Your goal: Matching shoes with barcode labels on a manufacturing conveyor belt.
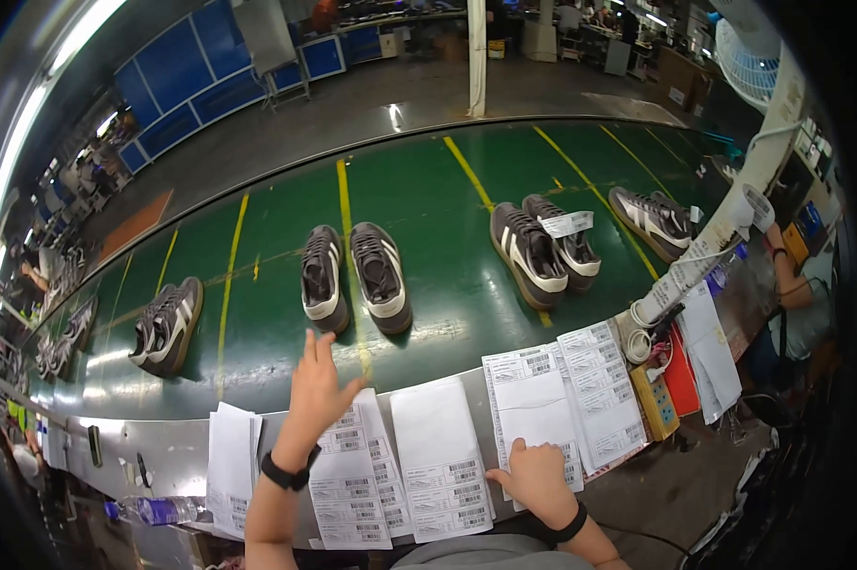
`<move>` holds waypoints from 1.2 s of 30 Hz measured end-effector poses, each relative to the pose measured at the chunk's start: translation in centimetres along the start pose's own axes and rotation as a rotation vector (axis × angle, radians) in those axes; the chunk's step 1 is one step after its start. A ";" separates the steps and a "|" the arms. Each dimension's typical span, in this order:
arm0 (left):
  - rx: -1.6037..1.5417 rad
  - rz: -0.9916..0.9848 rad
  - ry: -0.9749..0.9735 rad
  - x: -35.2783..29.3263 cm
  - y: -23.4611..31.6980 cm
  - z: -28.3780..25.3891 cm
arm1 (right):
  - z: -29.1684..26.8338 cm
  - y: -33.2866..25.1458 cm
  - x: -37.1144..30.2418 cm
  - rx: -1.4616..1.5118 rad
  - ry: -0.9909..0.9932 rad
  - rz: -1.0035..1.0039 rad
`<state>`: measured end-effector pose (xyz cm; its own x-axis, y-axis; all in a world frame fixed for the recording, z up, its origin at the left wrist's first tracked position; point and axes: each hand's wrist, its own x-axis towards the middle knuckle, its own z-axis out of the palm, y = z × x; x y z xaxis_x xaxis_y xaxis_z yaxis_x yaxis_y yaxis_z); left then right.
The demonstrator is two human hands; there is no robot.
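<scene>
1. at far left, note a pair of dark shoes on the green conveyor belt, well apart from either hand.
2. nearer the person, see stacked white papers on the metal table; expect thin, limp handling.
3. find the left hand open and holding nothing, stretched over the belt's near edge, fingers pointing at a heel just ahead; cannot tell whether touching.
4. ahead of those fingers, place the left shoe and the right shoe, both upright on the belt, toes away, with a yellow line running between. judge light, with a soft, yielding upper and a stiffer, grippy sole; unlikely to break, though easy to scuff on the pale trim. take hold at the heel collar, or across the sides below the laces.
5. below, regard the label sheets and the middle sheets as light, slippery and quick to crease; lift by a corner.
6. on the folded sheet and labels, see the right hand with fingers partly curled, thumb out; cannot tell whether pinching paper.
7. beyond, handle the tagged pair likewise, sparing the white tag.
</scene>
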<state>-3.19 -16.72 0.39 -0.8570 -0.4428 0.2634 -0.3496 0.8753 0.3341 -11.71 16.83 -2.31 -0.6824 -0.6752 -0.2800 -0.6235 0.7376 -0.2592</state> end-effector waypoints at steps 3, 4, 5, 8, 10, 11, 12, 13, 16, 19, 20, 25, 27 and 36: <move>0.104 -0.103 0.095 2.3 -3.8 2.4 | 0.6 -0.2 -0.2 -0.039 0.010 -0.009; 0.087 -0.147 0.096 3.1 -5.0 3.2 | 0.5 -0.4 -0.1 -0.035 -0.008 -0.007; 0.068 -0.188 0.097 4.0 -6.2 4.0 | 0.7 -0.5 0.0 -0.037 0.004 -0.015; 0.001 -0.151 0.135 6.3 -8.4 6.5 | 1.2 -0.5 0.1 -0.100 0.000 -0.044; -0.070 -0.232 0.101 7.8 -7.1 5.1 | 0.9 -0.4 -0.2 -0.062 -0.020 -0.022; 0.006 -0.203 0.077 8.4 -7.0 4.6 | 0.8 -0.3 -0.4 -0.063 -0.034 -0.011; 0.043 -0.213 0.071 8.7 -7.2 4.0 | 0.6 -0.2 -0.3 -0.062 -0.020 -0.027; 0.081 -0.224 0.066 8.8 -7.6 3.6 | 0.5 -0.2 -0.2 -0.061 -0.007 -0.044; 0.436 -0.283 0.060 8.7 -8.6 2.0 | 0.4 -0.2 -0.1 -0.063 0.035 -0.069; 0.264 -0.064 0.150 8.6 -6.1 1.3 | 0.5 -0.4 0.4 -0.080 0.010 -0.071; 0.135 0.015 0.089 8.6 -4.9 1.4 | 0.4 -0.5 0.7 -0.081 0.002 -0.073; -0.026 0.073 -0.187 9.6 1.8 3.3 | -0.7 0.0 0.5 -0.109 0.024 -0.140; 0.006 0.036 -0.259 10.8 1.5 5.4 | -1.7 0.3 0.8 -0.072 -0.039 -0.202; -0.142 -0.109 -0.115 12.2 1.1 9.7 | -8.8 1.2 3.9 0.061 -0.344 -0.434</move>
<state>-17.65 -19.28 -4.82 -0.8572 -0.5016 0.1164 -0.3931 0.7834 0.4814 -18.45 15.09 4.38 -0.1974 -0.8864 -0.4188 -0.7892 0.3971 -0.4685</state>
